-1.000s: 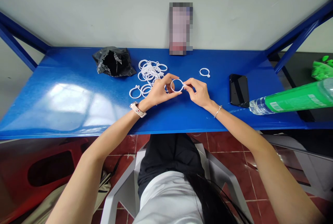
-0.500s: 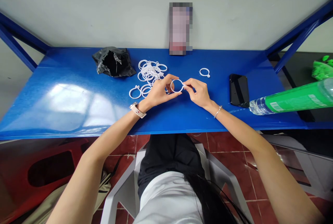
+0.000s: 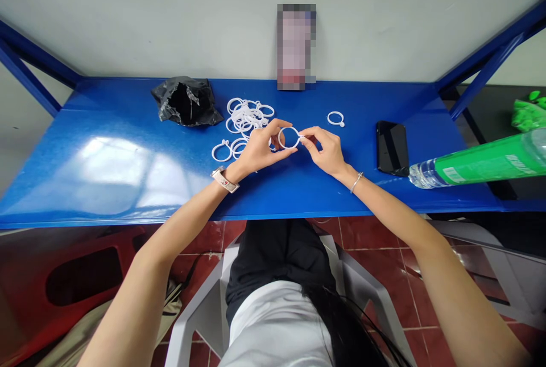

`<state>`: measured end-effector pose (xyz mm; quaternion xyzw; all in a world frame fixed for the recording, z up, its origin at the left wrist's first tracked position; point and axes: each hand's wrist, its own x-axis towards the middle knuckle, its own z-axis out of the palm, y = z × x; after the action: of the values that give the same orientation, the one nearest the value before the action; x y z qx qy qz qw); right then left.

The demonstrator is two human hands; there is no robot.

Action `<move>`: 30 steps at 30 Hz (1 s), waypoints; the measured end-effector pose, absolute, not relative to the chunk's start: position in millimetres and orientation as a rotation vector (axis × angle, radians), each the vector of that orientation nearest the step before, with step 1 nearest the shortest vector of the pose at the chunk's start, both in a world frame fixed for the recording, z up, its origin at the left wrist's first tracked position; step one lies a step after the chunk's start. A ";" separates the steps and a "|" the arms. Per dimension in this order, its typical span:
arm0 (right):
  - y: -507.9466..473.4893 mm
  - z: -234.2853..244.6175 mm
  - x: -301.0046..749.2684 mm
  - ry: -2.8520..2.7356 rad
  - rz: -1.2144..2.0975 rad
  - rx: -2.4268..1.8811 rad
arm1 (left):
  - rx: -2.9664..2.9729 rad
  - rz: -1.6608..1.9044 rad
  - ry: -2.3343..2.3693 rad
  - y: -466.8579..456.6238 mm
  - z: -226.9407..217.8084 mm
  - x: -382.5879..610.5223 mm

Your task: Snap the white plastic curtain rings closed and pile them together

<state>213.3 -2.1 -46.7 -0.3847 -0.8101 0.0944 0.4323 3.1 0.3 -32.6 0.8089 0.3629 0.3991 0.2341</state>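
Above the blue table, a white plastic curtain ring (image 3: 279, 140) is held between both hands. My left hand (image 3: 262, 148) grips it by the rim, thumb below and fingers above. The fingertips of my right hand (image 3: 325, 148) pinch the small eyelet on its right side, which they mostly hide. Several more white rings lie in a loose pile (image 3: 244, 118) behind and to the left of my left hand, which covers part of them. One single ring (image 3: 335, 118) lies apart, beyond my right hand.
On the blue table (image 3: 128, 202), a crumpled, open black plastic bag (image 3: 185, 102) sits at the back left. A black phone (image 3: 392, 148) lies on the right beside a green-labelled bottle (image 3: 482, 159). Against the wall leans a pixelated upright object (image 3: 294, 45).
Both hands and the ring have shifted very slightly left. The grip looks the same, and the other rings have stayed in place.
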 end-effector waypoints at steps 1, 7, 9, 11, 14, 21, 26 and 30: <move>-2.2 -46.5 213.0 -2.011 0.242 -0.968 | 2.228 1.107 0.995 0.6 -32.1 2.9; -2.6 -45.1 212.3 -1.973 0.307 -0.985 | 2.287 1.129 1.015 2.3 -31.3 3.0; -3.1 -44.2 211.9 -1.966 0.305 -0.970 | 2.310 1.139 1.021 2.9 -32.1 3.1; -3.5 -43.7 211.5 -1.964 0.298 -0.941 | 2.339 1.151 1.010 3.5 -33.2 3.0; -3.6 -43.9 211.1 -1.958 0.294 -0.887 | 2.377 1.155 0.988 3.8 -34.6 2.8; -2.9 -46.2 210.8 -1.941 0.193 -0.788 | 2.413 1.090 1.017 0.6 -34.7 3.7; -4.4 -45.9 211.2 -1.930 0.168 -0.782 | 2.430 1.107 0.997 -2.1 -36.1 5.7; -6.1 -43.8 211.8 -1.931 0.176 -0.782 | 2.457 1.164 0.970 -3.7 -36.4 6.5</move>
<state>211.8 -6.1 -43.8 -0.3237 -0.7990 0.0729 0.5015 6.5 -3.7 -36.4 0.8443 0.3333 0.3999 0.1272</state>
